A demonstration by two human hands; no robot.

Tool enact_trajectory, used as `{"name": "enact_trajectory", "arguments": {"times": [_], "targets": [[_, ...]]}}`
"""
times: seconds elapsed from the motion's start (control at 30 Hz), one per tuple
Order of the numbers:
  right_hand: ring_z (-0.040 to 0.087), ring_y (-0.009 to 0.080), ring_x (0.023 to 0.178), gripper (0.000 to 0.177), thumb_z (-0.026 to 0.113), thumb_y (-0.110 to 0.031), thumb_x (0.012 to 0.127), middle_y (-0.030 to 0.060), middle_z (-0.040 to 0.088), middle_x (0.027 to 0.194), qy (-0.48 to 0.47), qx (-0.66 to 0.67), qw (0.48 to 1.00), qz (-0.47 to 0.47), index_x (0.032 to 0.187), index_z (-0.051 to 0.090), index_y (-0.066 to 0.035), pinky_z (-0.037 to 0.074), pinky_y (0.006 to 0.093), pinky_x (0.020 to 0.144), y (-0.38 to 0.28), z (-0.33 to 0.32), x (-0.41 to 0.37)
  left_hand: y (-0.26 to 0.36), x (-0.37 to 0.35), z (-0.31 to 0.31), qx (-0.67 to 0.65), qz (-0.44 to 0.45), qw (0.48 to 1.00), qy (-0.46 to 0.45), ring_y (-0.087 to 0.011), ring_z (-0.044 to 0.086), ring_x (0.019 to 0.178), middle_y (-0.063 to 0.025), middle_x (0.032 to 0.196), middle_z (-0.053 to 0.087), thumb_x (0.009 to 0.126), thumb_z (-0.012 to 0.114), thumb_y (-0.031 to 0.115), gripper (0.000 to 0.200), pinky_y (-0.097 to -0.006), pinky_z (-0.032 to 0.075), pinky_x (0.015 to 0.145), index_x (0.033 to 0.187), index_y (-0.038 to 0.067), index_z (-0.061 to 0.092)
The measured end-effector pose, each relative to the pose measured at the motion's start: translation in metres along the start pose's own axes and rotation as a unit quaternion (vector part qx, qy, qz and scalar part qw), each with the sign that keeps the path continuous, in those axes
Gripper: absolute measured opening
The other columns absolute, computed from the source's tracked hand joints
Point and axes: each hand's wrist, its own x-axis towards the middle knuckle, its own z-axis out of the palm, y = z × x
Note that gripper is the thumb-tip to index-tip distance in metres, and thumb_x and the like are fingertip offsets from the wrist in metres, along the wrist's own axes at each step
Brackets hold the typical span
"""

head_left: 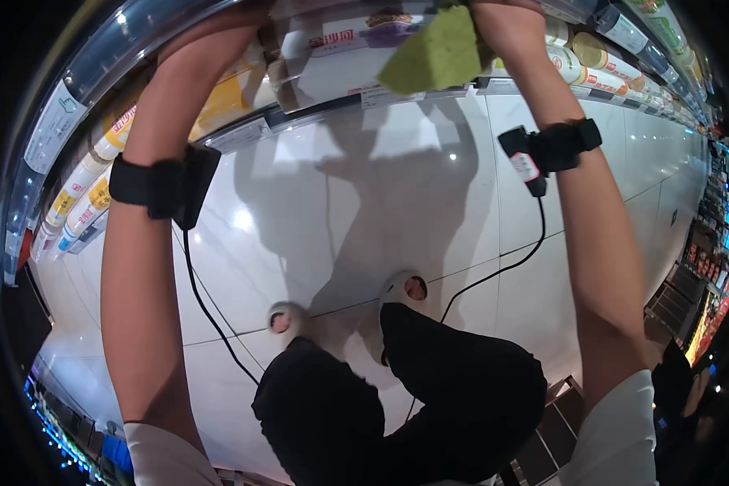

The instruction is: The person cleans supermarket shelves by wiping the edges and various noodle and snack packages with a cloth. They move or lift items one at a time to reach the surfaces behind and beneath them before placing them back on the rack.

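At the top edge, my right hand (506,12) is only partly in view, with a green cloth (436,55) hanging from it over the front of a shelf. White packages with red print and a purple picture (340,44) lie beside the cloth. My left hand (223,24) reaches over the shelf at the upper left, near yellow packages (231,97). Its fingers are cut off by the frame edge, so what it touches is hidden. Both wrists wear black straps with cabled devices.
Curved shelf edges with price labels (53,125) run along the top and left. Rolled packs (603,81) line the shelf at the upper right. Below are a white tiled floor (300,219), my light shoes (405,287) and black-clad knees. A dark crate (676,300) stands at right.
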Motion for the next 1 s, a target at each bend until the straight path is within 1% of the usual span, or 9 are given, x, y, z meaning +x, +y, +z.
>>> {"name": "enact_trajectory", "arguments": {"times": [0.03,0.07,0.13,0.2,0.47,0.6,0.67,0.73,1.0], "targets": [[0.069,0.0387,0.099,0.025,0.062,-0.016,0.091,0.0197,0.074,0.105,-0.036,0.301,0.927,0.219,0.109,0.07,-0.001,0.053,0.0462,0.087,-0.014,-0.007,0.004,-0.008,0.004,0.004,-0.033,-0.012,0.999,-0.018,-0.0281,0.067,0.093,-0.0189,0.106,0.072,0.096,0.061,0.012,0.025,-0.0387,0.053,0.083,0.116,0.0,0.07],[0.069,0.0387,0.099,0.025,0.062,-0.016,0.091,0.0197,0.074,0.105,-0.032,0.302,0.927,0.22,0.109,0.07,-0.001,0.053,0.0462,0.087,-0.028,-0.019,0.004,-0.015,0.004,0.009,-0.029,-0.009,0.999,-0.016,-0.0281,0.067,0.093,-0.0189,0.106,0.072,0.096,0.061,0.012,0.025,-0.0387,0.053,0.083,0.116,0.0,0.07],[0.071,0.0353,0.094,0.022,0.065,-0.012,0.089,0.0194,0.075,0.1,0.073,0.478,0.831,0.274,0.106,0.071,-0.001,0.053,0.0452,0.086,-0.042,-0.037,-0.001,-0.013,0.002,0.015,0.11,0.027,0.993,-0.024,-0.0399,0.059,0.119,-0.0225,0.125,0.066,0.102,0.053,0.041,0.044,-0.0412,0.047,0.099,0.134,0.012,0.065],[0.071,0.0329,0.096,0.023,0.065,-0.011,0.088,0.0206,0.074,0.101,0.058,0.477,0.83,0.284,0.108,0.069,0.0,0.053,0.0423,0.085,-0.031,-0.028,-0.008,-0.001,-0.002,0.01,0.199,-0.003,0.979,-0.044,-0.0405,0.06,0.118,-0.0221,0.126,0.066,0.1,0.055,0.04,0.045,-0.0413,0.047,0.099,0.135,0.013,0.065],[0.066,0.0324,0.092,0.03,0.071,-0.02,0.089,0.0178,0.067,0.095,0.032,0.453,0.852,0.261,0.109,0.061,0.0,0.052,0.0405,0.083,-0.019,-0.031,-0.05,0.013,0.004,0.005,0.074,0.077,0.99,-0.093,-0.0379,0.064,0.098,-0.0244,0.117,0.069,0.092,0.07,0.04,0.056,-0.0398,0.048,0.096,0.127,-0.003,0.063],[0.065,0.0357,0.097,0.038,0.074,-0.018,0.086,0.0204,0.066,0.103,-0.043,0.429,0.863,0.263,0.116,0.058,0.0,0.052,0.0414,0.083,-0.014,-0.053,-0.05,0.02,0.007,0.005,0.025,0.009,0.989,-0.146,-0.038,0.064,0.103,-0.0247,0.119,0.069,0.089,0.075,0.034,0.058,-0.04,0.049,0.097,0.133,-0.001,0.06],[0.064,0.0412,0.102,0.046,0.077,-0.015,0.083,0.0241,0.063,0.113,0.006,0.337,0.924,0.18,0.12,0.057,-0.001,0.053,0.0451,0.084,-0.012,-0.067,-0.045,0.021,0.006,0.006,-0.01,-0.017,0.982,-0.189,-0.0387,0.064,0.107,-0.025,0.122,0.067,0.087,0.077,0.032,0.062,-0.0406,0.049,0.099,0.137,0.0,0.058],[0.063,0.0442,0.104,0.048,0.078,-0.014,0.082,0.0255,0.062,0.116,-0.019,0.326,0.938,0.115,0.123,0.056,-0.001,0.053,0.0477,0.085,-0.011,-0.08,-0.037,0.025,-0.002,0.018,0.163,0.219,0.961,-0.034,-0.0384,0.061,0.116,-0.0207,0.128,0.066,0.084,0.078,0.034,0.071,-0.0434,0.049,0.098,0.145,0.008,0.054],[0.063,0.0463,0.103,0.061,0.078,-0.013,0.083,0.0269,0.059,0.124,-0.141,0.291,0.946,0.037,0.137,0.051,-0.004,0.054,0.0517,0.084,-0.004,-0.082,-0.035,0.029,-0.019,0.018,0.127,0.142,0.979,-0.074,-0.0387,0.059,0.12,-0.0185,0.132,0.064,0.081,0.08,0.036,0.08,-0.0433,0.05,0.099,0.151,0.016,0.048]]}}
